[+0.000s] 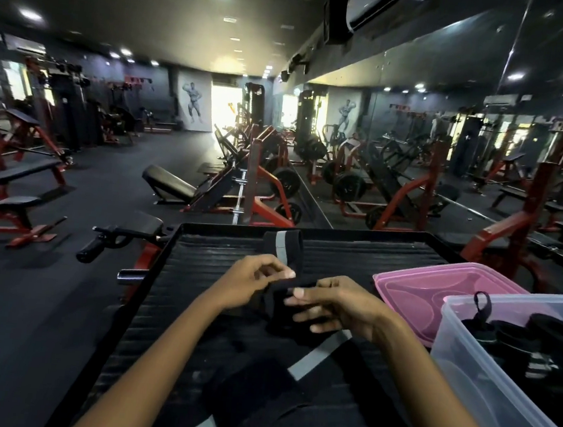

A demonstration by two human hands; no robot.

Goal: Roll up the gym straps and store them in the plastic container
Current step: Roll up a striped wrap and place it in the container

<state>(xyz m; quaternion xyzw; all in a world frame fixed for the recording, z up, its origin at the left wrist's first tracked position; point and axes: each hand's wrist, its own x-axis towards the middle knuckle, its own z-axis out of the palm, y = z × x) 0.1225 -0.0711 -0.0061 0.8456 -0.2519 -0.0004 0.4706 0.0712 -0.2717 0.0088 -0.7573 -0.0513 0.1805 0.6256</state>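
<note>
Black webbing with a grey stripe is what we have between our hands: the gym strap (280, 302) is bunched at the middle of the table (198, 274), one end running up and away from our fingers to the table's far edge, the other trailing back toward us under our right forearm, its grey stripe showing there. Our left hand (249, 282) pinches the strap from its left side, thumb and forefinger closed on the fabric, the other fingers curled. Our right hand (333, 307) holds the bunched part from the right, thumb on top and fingers spread loosely beneath and along it. We cannot tell how tightly the strap is rolled, since the dark cloth blurs into the dark ribbed surface.

Just right of our right hand lies a pink lid (437, 290), flat on the table. Nearer us and further right stands the clear plastic container (464, 368), touching or overlapping the lid's near corner; inside it we see several rolled black straps (537, 331), one with a loop sticking up. More dark cloth with a grey stripe lies below our forearms, close to us.

Beyond the table, past our hands, stand red-framed weight machines (262, 184) and black benches (19, 174) on a dark floor.
</note>
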